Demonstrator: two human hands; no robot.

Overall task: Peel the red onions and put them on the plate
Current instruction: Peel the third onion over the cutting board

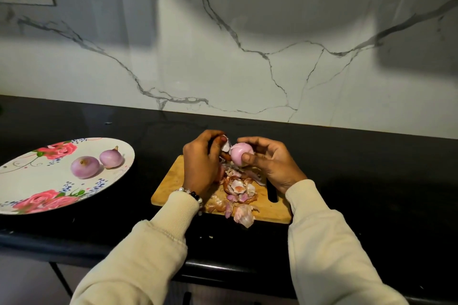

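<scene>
Black counter [359, 181] under a white marble-look backsplash [247, 44]; wooden cutting board [173, 186] sits near the counter's front edge, about mid-width. Right hand [270, 163] curled round a red onion [241, 153], thumb and fingers wrapped on it, held above the board's far edge. Left hand [200, 158] closed in a pinch on a flap of onion skin [225, 146] at the onion's left side, skin partly lifted away; onion surface under it looks pale pink, mostly bare. Both wrists in cream sleeves; bead bracelet [192, 194] on left wrist. Below the hands, pile of loose peels [238, 190] spread across the board's centre to its near edge, one piece overhanging the near edge. Dark slot or handle [272, 192] shows at the board's right side, partly hidden by the right wrist; can't tell what it is. Floral plate [29, 181] well apart to the left on the counter, carrying 2 peeled onions [85, 167] side by side near its right rim, touching or nearly. Status est.: 2 done + plated, 3rd approx. last skin layer. Left to do: strip the flap, move onion to plate. No unpeeled onions in view, so likely final one.
</scene>
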